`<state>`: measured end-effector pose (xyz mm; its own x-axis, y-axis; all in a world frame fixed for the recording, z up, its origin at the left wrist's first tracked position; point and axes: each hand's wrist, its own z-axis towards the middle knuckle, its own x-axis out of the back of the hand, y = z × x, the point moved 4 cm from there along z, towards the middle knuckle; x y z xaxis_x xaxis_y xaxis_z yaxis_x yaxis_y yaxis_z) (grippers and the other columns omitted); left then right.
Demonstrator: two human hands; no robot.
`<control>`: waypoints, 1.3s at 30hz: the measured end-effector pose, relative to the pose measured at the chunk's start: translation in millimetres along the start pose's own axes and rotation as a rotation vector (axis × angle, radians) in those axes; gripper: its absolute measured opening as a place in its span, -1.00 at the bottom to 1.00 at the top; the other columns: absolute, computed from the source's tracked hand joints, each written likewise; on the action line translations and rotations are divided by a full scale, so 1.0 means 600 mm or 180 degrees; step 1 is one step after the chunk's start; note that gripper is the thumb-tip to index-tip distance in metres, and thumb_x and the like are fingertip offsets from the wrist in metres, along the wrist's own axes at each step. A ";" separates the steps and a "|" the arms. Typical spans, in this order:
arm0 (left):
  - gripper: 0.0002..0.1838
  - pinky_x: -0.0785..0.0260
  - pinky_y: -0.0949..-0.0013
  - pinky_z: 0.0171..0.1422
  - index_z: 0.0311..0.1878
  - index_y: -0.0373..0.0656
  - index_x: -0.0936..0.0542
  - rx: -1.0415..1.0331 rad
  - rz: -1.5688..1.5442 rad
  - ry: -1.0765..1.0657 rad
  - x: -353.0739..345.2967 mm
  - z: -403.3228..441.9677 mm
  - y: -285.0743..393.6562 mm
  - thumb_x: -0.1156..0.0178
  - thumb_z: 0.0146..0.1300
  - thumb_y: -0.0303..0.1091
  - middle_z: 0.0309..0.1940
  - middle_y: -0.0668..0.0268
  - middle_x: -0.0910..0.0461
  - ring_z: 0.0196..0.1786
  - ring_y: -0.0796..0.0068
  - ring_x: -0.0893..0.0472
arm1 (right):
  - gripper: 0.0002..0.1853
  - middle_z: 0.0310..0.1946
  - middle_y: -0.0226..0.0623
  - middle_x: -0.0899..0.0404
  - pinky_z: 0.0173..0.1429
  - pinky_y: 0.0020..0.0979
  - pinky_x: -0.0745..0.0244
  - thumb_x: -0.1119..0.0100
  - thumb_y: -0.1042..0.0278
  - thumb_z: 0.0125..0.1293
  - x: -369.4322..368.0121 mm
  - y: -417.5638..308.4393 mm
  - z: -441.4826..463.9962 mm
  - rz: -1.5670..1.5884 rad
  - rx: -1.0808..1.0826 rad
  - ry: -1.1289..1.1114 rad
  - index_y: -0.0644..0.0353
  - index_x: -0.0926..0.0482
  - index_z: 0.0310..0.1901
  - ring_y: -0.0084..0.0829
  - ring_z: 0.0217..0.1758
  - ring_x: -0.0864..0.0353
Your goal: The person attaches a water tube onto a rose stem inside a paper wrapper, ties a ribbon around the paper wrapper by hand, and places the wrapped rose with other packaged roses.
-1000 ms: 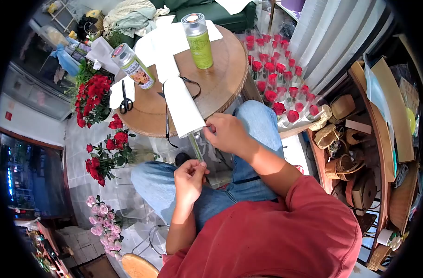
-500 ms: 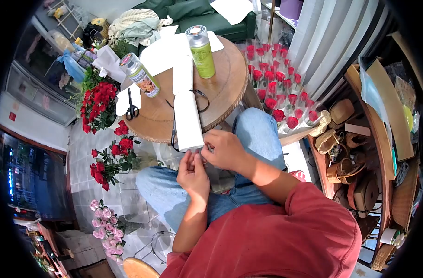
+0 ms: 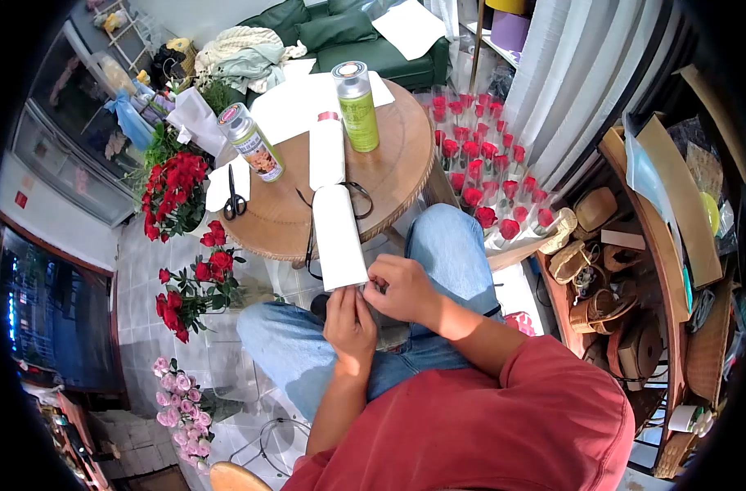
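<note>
A long white sleeve (image 3: 339,237) reaches from the round table to my hands, with a narrower white part (image 3: 327,155) beyond it. Something red (image 3: 329,116) shows at its far tip. My left hand (image 3: 350,327) is closed just below the sleeve's near edge; what its fingers hold is hidden. At the near right corner, my right hand (image 3: 399,288) pinches the sleeve's edge. A thin black strap (image 3: 360,196) loops beside the sleeve. Black scissors (image 3: 235,196) lie on white paper to the left, near a tilted spray can (image 3: 254,147). A green can (image 3: 357,110) stands upright.
The round wooden table (image 3: 397,155) is in front of my knees. Wrapped red roses (image 3: 485,217) stand at the right, loose red roses (image 3: 173,192) and pink roses (image 3: 185,409) at the left. A shelf (image 3: 667,278) with baskets runs along the right, and a green sofa (image 3: 340,51) stands behind.
The sleeve has come down toward my body, and a red tip now shows at its far end. My left hand has risen to the sleeve's near edge, covering the green stem seen earlier.
</note>
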<state>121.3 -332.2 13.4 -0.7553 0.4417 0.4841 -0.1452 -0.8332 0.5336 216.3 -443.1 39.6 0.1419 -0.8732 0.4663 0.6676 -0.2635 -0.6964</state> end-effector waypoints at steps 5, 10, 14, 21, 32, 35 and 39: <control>-0.61 -0.60 0.17 0.09 0.21 -0.45 -0.59 0.0124 -0.0233 -0.0238 -0.006 -0.023 0.006 -0.21 0.30 -0.62 0.12 -0.15 -0.64 0.08 -0.08 -0.71 | -0.90 -0.54 -0.20 -0.50 -0.41 -0.22 -0.50 -0.31 0.46 0.09 0.002 0.003 -0.007 0.0062 -0.0063 -0.0126 0.25 -0.57 -0.46 -0.16 -0.52 -0.58; -0.50 -0.63 0.21 -0.05 0.29 -0.44 -0.53 0.0305 -0.0199 -0.0455 -0.010 -0.022 0.001 -0.21 0.24 -0.62 0.17 -0.17 -0.61 0.04 -0.05 -0.72 | -0.91 -0.53 -0.17 -0.53 -0.42 -0.26 -0.49 -0.31 0.48 0.10 0.000 0.018 -0.011 0.0212 -0.0106 -0.0083 0.28 -0.58 -0.45 -0.18 -0.52 -0.60; -0.45 -0.62 0.24 -0.11 0.32 -0.43 -0.51 -0.0005 -0.0076 -0.0196 -0.005 -0.034 0.002 -0.23 0.20 -0.60 0.22 -0.21 -0.58 0.01 -0.01 -0.73 | -0.91 -0.52 -0.17 -0.54 -0.42 -0.28 -0.48 -0.31 0.50 0.11 0.005 0.027 -0.011 0.0187 -0.0182 -0.0057 0.29 -0.58 -0.44 -0.21 -0.52 -0.60; -0.29 -0.64 0.09 -0.04 0.43 -0.43 -0.37 0.0410 0.0281 -0.0974 -0.023 -0.030 0.016 -0.26 0.18 -0.44 0.34 -0.27 -0.44 0.11 -0.19 -0.67 | -0.90 -0.53 -0.19 -0.53 -0.40 -0.26 -0.49 -0.31 0.48 0.11 0.008 0.028 -0.013 0.0204 -0.0277 -0.0095 0.28 -0.58 -0.45 -0.21 -0.51 -0.60; -0.40 -0.60 -0.07 -0.15 0.27 -0.37 -0.42 0.0480 0.0331 -0.1293 -0.036 0.004 0.023 -0.29 0.17 -0.37 0.15 -0.19 -0.51 -0.11 -0.24 -0.66 | -0.88 -0.52 -0.18 -0.54 -0.39 -0.22 -0.51 -0.31 0.43 0.11 0.012 0.033 -0.009 0.0183 -0.0318 -0.0188 0.25 -0.57 -0.46 -0.15 -0.50 -0.60; -0.39 -0.61 -0.06 -0.14 0.30 -0.37 -0.41 0.0529 0.0293 -0.1342 -0.029 -0.001 0.026 -0.29 0.18 -0.38 0.19 -0.18 -0.50 -0.07 -0.24 -0.67 | -0.88 -0.48 -0.17 -0.60 -0.38 -0.29 -0.53 -0.32 0.41 0.13 0.035 0.037 0.002 0.0209 -0.0200 -0.0396 0.26 -0.62 -0.41 -0.22 -0.48 -0.64; -0.47 -0.64 0.08 -0.09 0.23 -0.37 -0.50 0.0337 0.0137 -0.1099 0.020 -0.020 0.047 -0.27 0.16 -0.47 0.21 -0.18 -0.54 0.01 -0.16 -0.69 | -0.78 -0.40 -0.15 -0.68 -0.29 -0.37 -0.52 -0.35 0.32 0.22 0.096 0.103 0.076 0.0507 -0.0692 0.0137 0.35 -0.69 -0.29 -0.38 -0.42 -0.65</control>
<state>100.6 -354.5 26.0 -0.4963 0.5084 0.7037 -0.0373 -0.8223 0.5678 298.7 -490.9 48.4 0.1983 -0.9260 0.3211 0.4661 -0.1991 -0.8621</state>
